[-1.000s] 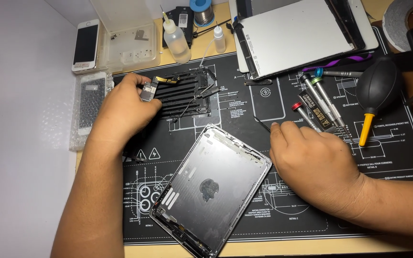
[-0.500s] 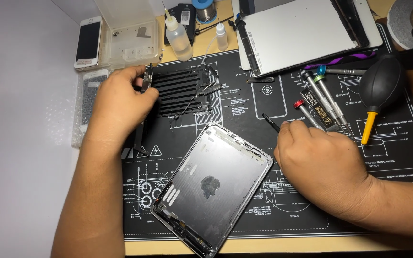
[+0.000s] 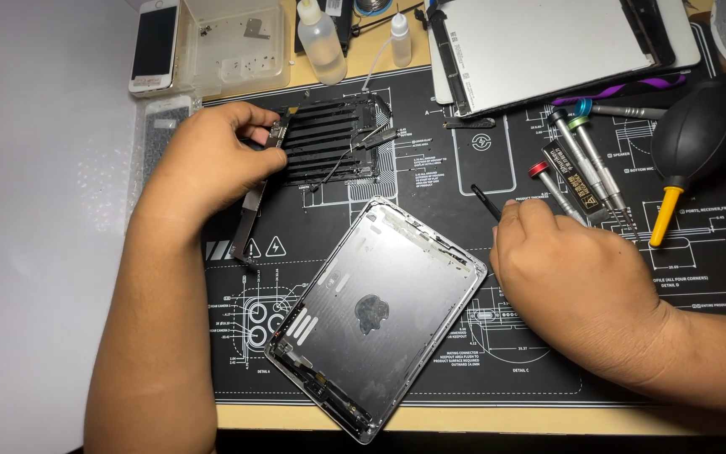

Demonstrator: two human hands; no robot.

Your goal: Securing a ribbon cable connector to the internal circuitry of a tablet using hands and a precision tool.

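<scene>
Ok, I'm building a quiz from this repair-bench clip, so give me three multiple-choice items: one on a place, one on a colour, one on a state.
1. Where does the grey tablet shell lie?
A. on the black work mat, between the two hands
B. inside the clear plastic box
C. on top of the white phone

2. What colour is the nozzle of the black dust blower?
A. red
B. yellow
C. blue

3. What is the left hand doing?
A. lying flat and empty on the mat
B. gripping the edge of the black ribbed part
C. holding a squeeze bottle

Answers:
1 A: the shell rests on the mat, with a hand on either side.
2 B: the nozzle shows yellow.
3 B: the fingers close on the part's left edge.
</scene>
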